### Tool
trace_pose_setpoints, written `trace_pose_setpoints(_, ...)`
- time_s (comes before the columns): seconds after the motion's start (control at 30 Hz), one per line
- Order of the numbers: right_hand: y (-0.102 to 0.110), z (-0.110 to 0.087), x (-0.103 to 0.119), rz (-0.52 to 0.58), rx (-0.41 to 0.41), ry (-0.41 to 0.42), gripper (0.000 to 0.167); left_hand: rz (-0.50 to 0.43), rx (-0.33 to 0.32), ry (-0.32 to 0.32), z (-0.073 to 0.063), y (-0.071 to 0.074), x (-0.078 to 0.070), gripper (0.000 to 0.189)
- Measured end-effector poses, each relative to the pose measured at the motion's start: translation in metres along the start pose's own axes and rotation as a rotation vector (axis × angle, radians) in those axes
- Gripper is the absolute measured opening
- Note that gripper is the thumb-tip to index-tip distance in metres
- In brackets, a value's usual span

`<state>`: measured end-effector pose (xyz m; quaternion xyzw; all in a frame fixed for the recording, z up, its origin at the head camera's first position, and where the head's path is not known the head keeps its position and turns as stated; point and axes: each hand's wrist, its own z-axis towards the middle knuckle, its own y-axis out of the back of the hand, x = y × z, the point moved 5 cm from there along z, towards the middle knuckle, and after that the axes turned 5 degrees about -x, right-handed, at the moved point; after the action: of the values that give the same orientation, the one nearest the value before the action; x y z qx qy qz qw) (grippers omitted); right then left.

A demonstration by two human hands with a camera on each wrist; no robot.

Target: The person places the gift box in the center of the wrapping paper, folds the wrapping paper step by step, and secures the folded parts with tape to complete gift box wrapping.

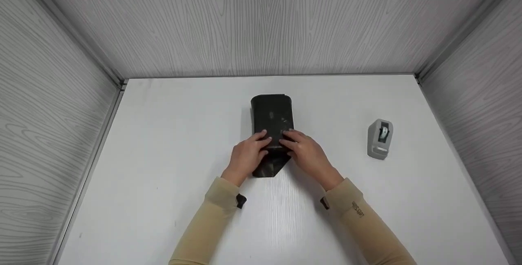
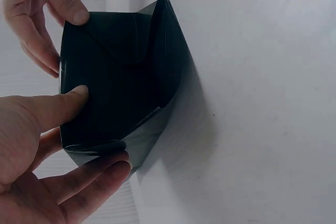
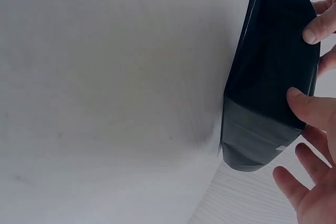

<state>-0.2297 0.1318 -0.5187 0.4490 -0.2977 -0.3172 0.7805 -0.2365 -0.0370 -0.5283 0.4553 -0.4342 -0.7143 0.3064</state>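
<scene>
A dark, oblong package in black wrapping paper [image 1: 272, 112] lies on the white table, its long side running away from me. At its near end the paper is creased into a pointed flap [image 1: 267, 168], slanting toward the table. My left hand [image 1: 246, 155] pinches the near top edge from the left, fingers on top and thumb [image 2: 71, 106] against the end face. From the right, my right hand [image 1: 308, 155] pinches the same edge, thumb [image 3: 307, 103] on the folded end. In the left wrist view the end looks hollowed inward between side folds.
A grey tape dispenser [image 1: 380, 139] with a roll of tape stands to the right of the package. Grey wood-grain panels [image 1: 261, 24] enclose the table at the back and both sides.
</scene>
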Motion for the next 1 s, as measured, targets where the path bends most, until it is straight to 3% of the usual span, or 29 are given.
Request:
trace_pose_setpoints(0.23,0.0,0.002,-0.001,0.018,-0.036,0.02,0.039,-0.013,0.016,0.002,-0.001,-0.002,-0.001,0.046)
trace_pose_setpoints(0.47,-0.003,0.001,0.001,0.017,-0.062,0.038,0.039,-0.106,0.029,0.022,-0.018,-0.001,0.001,0.056)
trace_pose_setpoints(0.73,-0.003,0.002,0.002,0.018,-0.08,0.044,0.038,-0.306,-0.03,0.177,-0.037,0.006,0.009,0.063)
trace_pose_setpoints(0.87,-0.003,0.0,0.001,0.016,-0.071,0.023,0.038,-0.362,-0.031,0.241,-0.042,0.005,0.013,0.052)
trace_pose_setpoints(1.0,-0.003,-0.001,0.001,0.007,-0.057,-0.001,0.038,-0.378,-0.047,0.256,-0.043,0.004,0.016,0.035)
